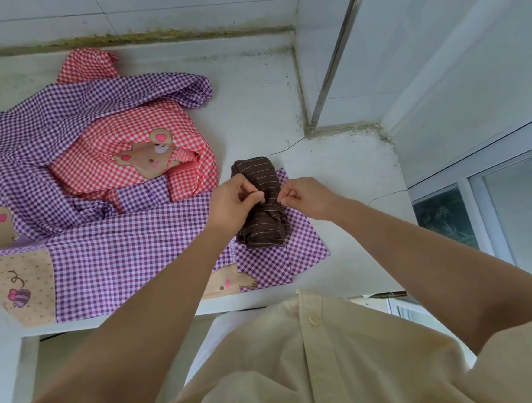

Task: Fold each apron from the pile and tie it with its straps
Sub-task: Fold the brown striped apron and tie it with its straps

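A brown striped apron (264, 220), folded into a narrow bundle, lies on top of a purple checked apron (130, 255) spread over the white counter (345, 177). My left hand (232, 203) and my right hand (305, 197) meet over the bundle's middle. Each pinches a thin brown strap end at the bundle's waist, fingers curled. A red checked apron (122, 145) with a bear patch lies crumpled behind, under another purple checked apron (63, 111).
The counter's front edge (296, 300) runs just before my cream shirt. A tiled wall and a metal-framed corner (336, 58) close off the back and right. A window (479, 205) is at the right. Bare counter shows right of the bundle.
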Demonstrator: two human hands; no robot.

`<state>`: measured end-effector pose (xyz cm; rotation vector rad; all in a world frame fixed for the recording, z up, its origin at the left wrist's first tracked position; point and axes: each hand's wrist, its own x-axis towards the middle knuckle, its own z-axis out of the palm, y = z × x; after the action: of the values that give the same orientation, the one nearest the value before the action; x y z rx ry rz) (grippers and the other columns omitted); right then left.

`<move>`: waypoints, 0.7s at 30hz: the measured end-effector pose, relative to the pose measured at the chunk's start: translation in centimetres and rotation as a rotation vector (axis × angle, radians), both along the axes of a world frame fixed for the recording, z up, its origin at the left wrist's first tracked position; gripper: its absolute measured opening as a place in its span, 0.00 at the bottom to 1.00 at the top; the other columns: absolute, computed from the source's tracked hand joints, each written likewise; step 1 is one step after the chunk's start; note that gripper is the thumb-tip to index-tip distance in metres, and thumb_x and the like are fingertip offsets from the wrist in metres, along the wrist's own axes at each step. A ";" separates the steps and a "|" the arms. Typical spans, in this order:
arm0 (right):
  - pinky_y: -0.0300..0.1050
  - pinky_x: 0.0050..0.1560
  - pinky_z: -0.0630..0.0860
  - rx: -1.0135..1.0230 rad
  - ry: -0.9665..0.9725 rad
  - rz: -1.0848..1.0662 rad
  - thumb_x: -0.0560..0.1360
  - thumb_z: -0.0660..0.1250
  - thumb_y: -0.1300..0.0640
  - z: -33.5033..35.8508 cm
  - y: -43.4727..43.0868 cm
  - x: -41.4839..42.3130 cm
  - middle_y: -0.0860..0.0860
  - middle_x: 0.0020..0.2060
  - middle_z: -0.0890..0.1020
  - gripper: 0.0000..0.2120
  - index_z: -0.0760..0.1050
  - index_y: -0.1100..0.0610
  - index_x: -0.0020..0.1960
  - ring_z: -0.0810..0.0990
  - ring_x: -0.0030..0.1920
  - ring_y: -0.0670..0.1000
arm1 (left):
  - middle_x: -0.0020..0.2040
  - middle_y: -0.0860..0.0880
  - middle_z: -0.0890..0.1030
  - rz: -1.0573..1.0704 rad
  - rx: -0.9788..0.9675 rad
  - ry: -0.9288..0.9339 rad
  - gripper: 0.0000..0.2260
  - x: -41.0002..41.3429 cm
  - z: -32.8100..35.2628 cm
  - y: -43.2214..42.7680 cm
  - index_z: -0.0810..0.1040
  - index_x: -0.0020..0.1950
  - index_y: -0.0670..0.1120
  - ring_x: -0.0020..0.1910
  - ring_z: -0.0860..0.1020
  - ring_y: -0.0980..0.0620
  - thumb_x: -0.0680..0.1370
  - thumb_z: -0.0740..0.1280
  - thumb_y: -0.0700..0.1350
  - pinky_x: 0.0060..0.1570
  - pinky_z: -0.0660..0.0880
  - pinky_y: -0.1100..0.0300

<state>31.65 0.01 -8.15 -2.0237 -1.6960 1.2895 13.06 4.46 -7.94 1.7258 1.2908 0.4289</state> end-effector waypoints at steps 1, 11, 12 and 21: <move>0.42 0.56 0.74 0.004 -0.022 0.012 0.80 0.65 0.60 0.0 0.0 0.0 0.51 0.52 0.81 0.08 0.79 0.60 0.56 0.79 0.52 0.49 | 0.40 0.51 0.84 0.018 0.010 0.042 0.06 0.4 0.0 0.1 0.77 0.42 0.50 0.41 0.81 0.54 0.75 0.73 0.44 0.45 0.78 0.62; 0.38 0.35 0.69 -0.015 0.040 -0.045 0.81 0.63 0.53 1.0 1.1 -1.2 0.52 0.35 0.78 0.14 0.75 0.54 0.37 0.73 0.32 0.47 | 0.37 0.51 0.82 0.120 0.033 0.212 0.09 1.3 0.1 0.1 0.78 0.44 0.48 0.36 0.79 0.56 0.72 0.77 0.47 0.39 0.73 0.65; 0.36 0.36 0.72 -0.027 0.097 -0.084 0.81 0.62 0.55 1.0 0.9 -1.5 0.51 0.37 0.80 0.12 0.77 0.55 0.41 0.76 0.33 0.47 | 0.38 0.51 0.82 0.118 0.039 0.207 0.08 1.2 0.1 0.0 0.79 0.42 0.47 0.36 0.79 0.56 0.72 0.76 0.47 0.38 0.73 0.65; 0.35 0.43 0.75 0.013 0.212 -0.212 0.78 0.65 0.58 0.3 -0.2 -1.8 0.49 0.36 0.81 0.05 0.78 0.57 0.45 0.80 0.37 0.44 | 0.46 0.50 0.86 0.073 0.001 0.090 0.06 0.9 -0.5 -0.8 0.85 0.51 0.45 0.46 0.82 0.54 0.77 0.70 0.42 0.55 0.78 0.55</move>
<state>29.84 -0.18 -7.87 -1.9204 -1.3542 1.3599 13.95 3.70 -8.44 1.7195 1.4220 0.3974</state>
